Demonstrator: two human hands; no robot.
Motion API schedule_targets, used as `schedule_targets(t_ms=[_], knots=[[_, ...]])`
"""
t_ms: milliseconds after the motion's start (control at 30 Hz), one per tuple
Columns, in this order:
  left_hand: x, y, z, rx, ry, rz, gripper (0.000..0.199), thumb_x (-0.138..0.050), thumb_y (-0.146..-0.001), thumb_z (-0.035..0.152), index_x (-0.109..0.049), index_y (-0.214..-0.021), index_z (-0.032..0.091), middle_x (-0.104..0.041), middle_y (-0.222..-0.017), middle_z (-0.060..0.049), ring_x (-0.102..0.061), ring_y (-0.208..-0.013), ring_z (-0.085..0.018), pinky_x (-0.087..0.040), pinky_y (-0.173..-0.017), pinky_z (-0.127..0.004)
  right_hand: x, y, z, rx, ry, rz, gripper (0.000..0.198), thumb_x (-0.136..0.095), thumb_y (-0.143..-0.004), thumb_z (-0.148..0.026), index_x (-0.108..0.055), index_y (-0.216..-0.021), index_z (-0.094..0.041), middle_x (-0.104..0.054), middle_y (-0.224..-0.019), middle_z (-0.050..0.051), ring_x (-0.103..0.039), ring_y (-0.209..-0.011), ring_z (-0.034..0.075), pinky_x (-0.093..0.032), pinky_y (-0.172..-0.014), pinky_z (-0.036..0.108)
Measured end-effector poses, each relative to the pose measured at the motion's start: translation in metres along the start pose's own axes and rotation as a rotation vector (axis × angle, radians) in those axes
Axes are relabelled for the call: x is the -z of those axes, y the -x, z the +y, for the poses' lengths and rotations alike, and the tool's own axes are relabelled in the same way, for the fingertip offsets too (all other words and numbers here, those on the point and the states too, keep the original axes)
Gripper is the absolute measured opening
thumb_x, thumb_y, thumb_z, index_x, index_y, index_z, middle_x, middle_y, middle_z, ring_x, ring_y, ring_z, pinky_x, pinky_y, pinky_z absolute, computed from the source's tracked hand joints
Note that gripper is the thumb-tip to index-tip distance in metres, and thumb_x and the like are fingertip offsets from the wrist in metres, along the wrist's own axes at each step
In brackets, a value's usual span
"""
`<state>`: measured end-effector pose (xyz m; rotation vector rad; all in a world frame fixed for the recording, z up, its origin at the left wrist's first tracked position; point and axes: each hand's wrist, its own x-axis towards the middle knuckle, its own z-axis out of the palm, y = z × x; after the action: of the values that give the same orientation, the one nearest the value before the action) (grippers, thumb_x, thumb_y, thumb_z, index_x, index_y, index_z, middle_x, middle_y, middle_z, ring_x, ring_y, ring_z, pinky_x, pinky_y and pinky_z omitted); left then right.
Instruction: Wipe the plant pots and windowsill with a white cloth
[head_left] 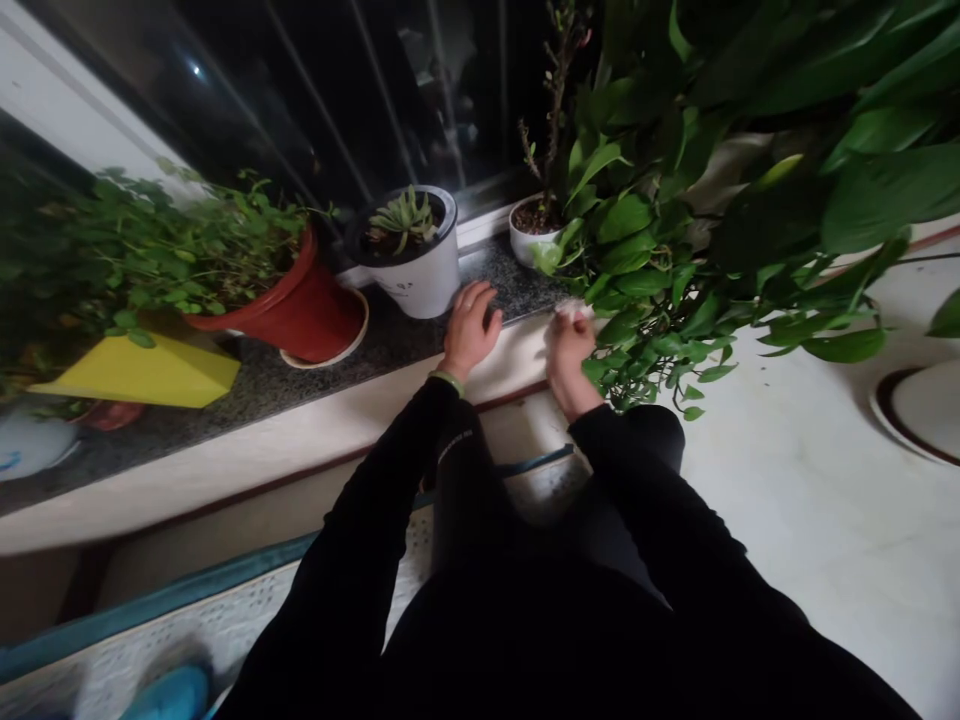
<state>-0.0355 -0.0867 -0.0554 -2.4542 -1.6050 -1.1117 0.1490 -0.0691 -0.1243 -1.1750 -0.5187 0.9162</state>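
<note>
My left hand rests flat on the edge of the dark granite windowsill, fingers spread, just in front of a white pot with a small succulent. My right hand sits at the sill's edge with its fingers curled around something small and pale; what it is I cannot tell. Trailing green leaves of a large plant hang right beside that hand. Both arms wear black sleeves.
A red pot with a leafy plant stands on a saucer to the left, next to a yellow planter. A small white pot with a bare stem stands by the dark window. A white floor lies right; a patterned mat lies below.
</note>
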Motion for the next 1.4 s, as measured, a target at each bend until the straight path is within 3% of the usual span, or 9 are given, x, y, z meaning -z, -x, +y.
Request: schedule_targets(t_ms=[233,300,467,633,900,1067,1167,1300,1400], knots=[[0.007,0.020,0.013,-0.012,0.014,0.033,0.039,-0.043,-0.112,0.039,-0.071,-0.133,0.022,-0.069,-0.155,-0.014,-0.055,-0.158,-0.029,-0.043,-0.136,-0.055,-0.029,0.111,0.006,-0.251,-0.058,-0.319,0.019,-0.077,-0.080,-0.028,-0.073,-0.097,-0.019,-0.078,-0.091,0.001,-0.071,-0.089,0.018,-0.062,-0.092,0.033],[0.005,0.052,0.026,0.025,0.032,0.084,0.039,-0.041,-0.112,0.036,-0.072,-0.132,0.023,-0.069,-0.155,-0.014,-0.056,-0.157,-0.029,-0.044,-0.135,-0.056,-0.018,0.109,-0.002,-0.338,-0.139,-0.306,0.017,-0.078,-0.078,-0.023,-0.073,-0.094,-0.019,-0.077,-0.086,-0.001,-0.070,-0.084,0.016,-0.063,-0.089,0.032],[-0.022,0.127,0.068,0.121,0.221,0.218,0.035,-0.047,-0.111,0.037,-0.072,-0.131,0.023,-0.071,-0.146,-0.017,-0.067,-0.140,-0.030,-0.054,-0.123,-0.055,0.013,0.048,-0.030,-0.340,-0.237,0.065,0.006,-0.066,-0.094,-0.019,-0.063,-0.092,-0.022,-0.064,-0.079,-0.006,-0.064,-0.071,0.012,-0.063,-0.080,0.027],[-0.044,0.126,0.076,0.213,0.407,0.337,0.036,-0.050,-0.112,0.040,-0.066,-0.141,0.025,-0.068,-0.148,-0.016,-0.064,-0.144,-0.029,-0.055,-0.123,-0.053,-0.008,0.036,-0.030,-0.306,-0.275,0.113,0.013,-0.060,-0.097,-0.011,-0.060,-0.095,-0.024,-0.068,-0.092,-0.005,-0.070,-0.084,0.012,-0.065,-0.093,0.030],[-0.003,0.151,0.039,0.443,0.529,0.491,0.040,-0.054,-0.111,0.051,-0.071,-0.137,0.026,-0.072,-0.142,-0.015,-0.069,-0.134,-0.029,-0.055,-0.121,-0.054,-0.053,0.163,0.003,-0.422,-0.218,-0.240,0.007,-0.073,-0.088,-0.021,-0.068,-0.091,-0.023,-0.073,-0.084,-0.003,-0.068,-0.075,0.014,-0.065,-0.079,0.029],[0.026,0.169,0.029,0.544,0.406,0.535,0.032,-0.071,-0.103,0.044,-0.077,-0.128,0.026,-0.070,-0.133,-0.012,-0.069,-0.129,-0.028,-0.058,-0.117,-0.048,-0.056,0.195,0.005,-0.452,-0.144,-0.543,0.017,-0.081,-0.079,-0.030,-0.071,-0.089,-0.021,-0.077,-0.086,-0.002,-0.070,-0.083,0.015,-0.063,-0.085,0.030],[0.029,0.158,0.037,0.431,0.341,0.483,0.029,-0.066,-0.106,0.042,-0.077,-0.128,0.027,-0.069,-0.129,-0.011,-0.069,-0.126,-0.027,-0.059,-0.115,-0.047,-0.033,0.175,-0.003,-0.204,-0.034,-0.617,0.027,-0.081,-0.083,-0.040,-0.074,-0.102,-0.022,-0.079,-0.100,0.003,-0.073,-0.094,0.020,-0.064,-0.096,0.039],[0.022,0.114,0.042,0.163,0.213,0.262,0.033,-0.057,-0.111,0.041,-0.074,-0.136,0.027,-0.067,-0.145,-0.013,-0.064,-0.139,-0.029,-0.052,-0.125,-0.050,0.004,0.104,-0.030,0.536,0.295,-0.532,0.036,-0.067,-0.101,-0.046,-0.075,-0.129,-0.025,-0.073,-0.137,0.012,-0.070,-0.131,0.030,-0.057,-0.116,0.052],[0.020,0.081,0.032,0.081,0.108,0.186,0.034,-0.056,-0.111,0.036,-0.071,-0.140,0.026,-0.065,-0.155,-0.014,-0.060,-0.148,-0.030,-0.045,-0.131,-0.054,0.020,0.047,-0.047,0.887,0.577,-0.764,0.037,-0.061,-0.106,-0.041,-0.077,-0.135,-0.026,-0.069,-0.149,0.014,-0.061,-0.148,0.034,-0.049,-0.125,0.059]])
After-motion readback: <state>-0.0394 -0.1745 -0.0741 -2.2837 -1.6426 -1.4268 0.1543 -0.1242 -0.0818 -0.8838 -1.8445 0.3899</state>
